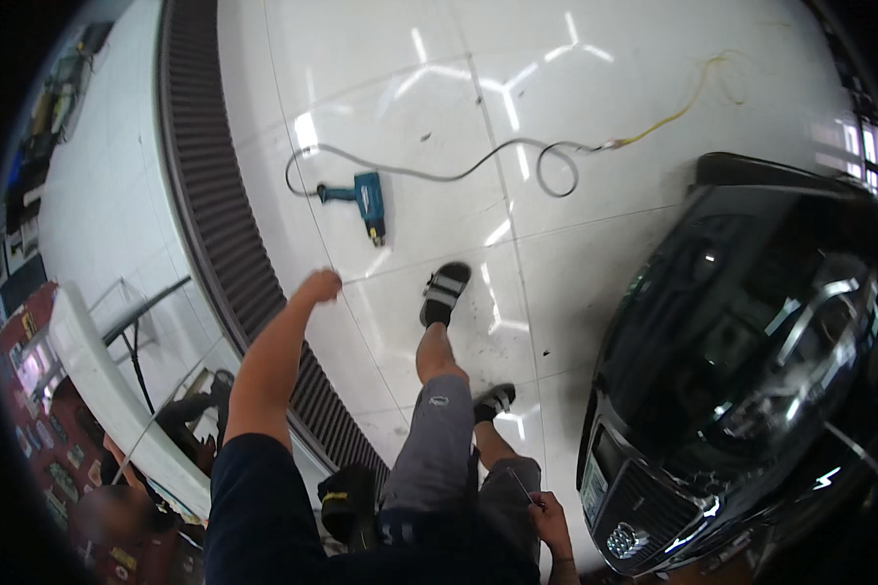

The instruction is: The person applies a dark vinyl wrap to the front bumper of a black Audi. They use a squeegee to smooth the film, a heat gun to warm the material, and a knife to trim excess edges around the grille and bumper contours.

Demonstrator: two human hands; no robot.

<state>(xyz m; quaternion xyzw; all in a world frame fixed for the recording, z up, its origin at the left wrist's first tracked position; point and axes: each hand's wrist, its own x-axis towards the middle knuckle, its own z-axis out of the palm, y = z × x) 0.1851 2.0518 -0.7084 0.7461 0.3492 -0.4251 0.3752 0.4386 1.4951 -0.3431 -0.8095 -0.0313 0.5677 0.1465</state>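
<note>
My left hand hangs over the floor at the end of my outstretched arm, its fingers curled in, and I see nothing in it. Low beside my right thigh, my right hand is closed around a thin, pen-like metal tool whose slim end points up and to the left; its exact kind is too small to tell. Beyond my left hand, a teal heat gun lies on the tiles, apart from both hands. Its dark cord curls off to the right.
A glossy black car fills the right side. The cord meets a yellow extension cable on the pale tiled floor. Along the left runs a dark ribbed strip. A white panel and another person are at the lower left.
</note>
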